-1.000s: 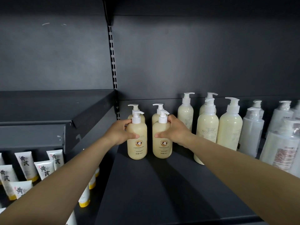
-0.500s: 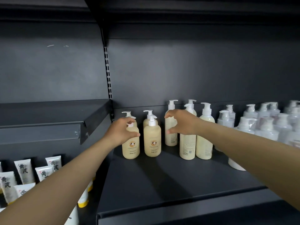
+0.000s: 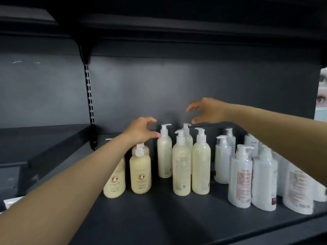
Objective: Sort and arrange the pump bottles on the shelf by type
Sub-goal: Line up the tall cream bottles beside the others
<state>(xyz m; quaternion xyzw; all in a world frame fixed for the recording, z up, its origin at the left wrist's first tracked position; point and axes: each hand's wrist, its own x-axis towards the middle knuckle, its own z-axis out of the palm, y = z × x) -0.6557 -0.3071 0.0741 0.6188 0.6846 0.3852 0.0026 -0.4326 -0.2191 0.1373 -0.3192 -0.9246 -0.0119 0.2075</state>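
Upright on the dark shelf (image 3: 159,218): squat cream bottles (image 3: 140,172) left, tall cream bottles (image 3: 200,167) centre, translucent white bottles (image 3: 240,175) right. Left hand (image 3: 141,130) spread wide, empty, fingertips by the far tall pump. Right hand (image 3: 207,110) wide, empty, above the tall pumps.

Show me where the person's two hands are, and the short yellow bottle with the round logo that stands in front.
left hand (image 3: 141,129), head view, back of the hand.
right hand (image 3: 208,110), head view, back of the hand.
short yellow bottle (image 3: 140,171), head view, front of its body.
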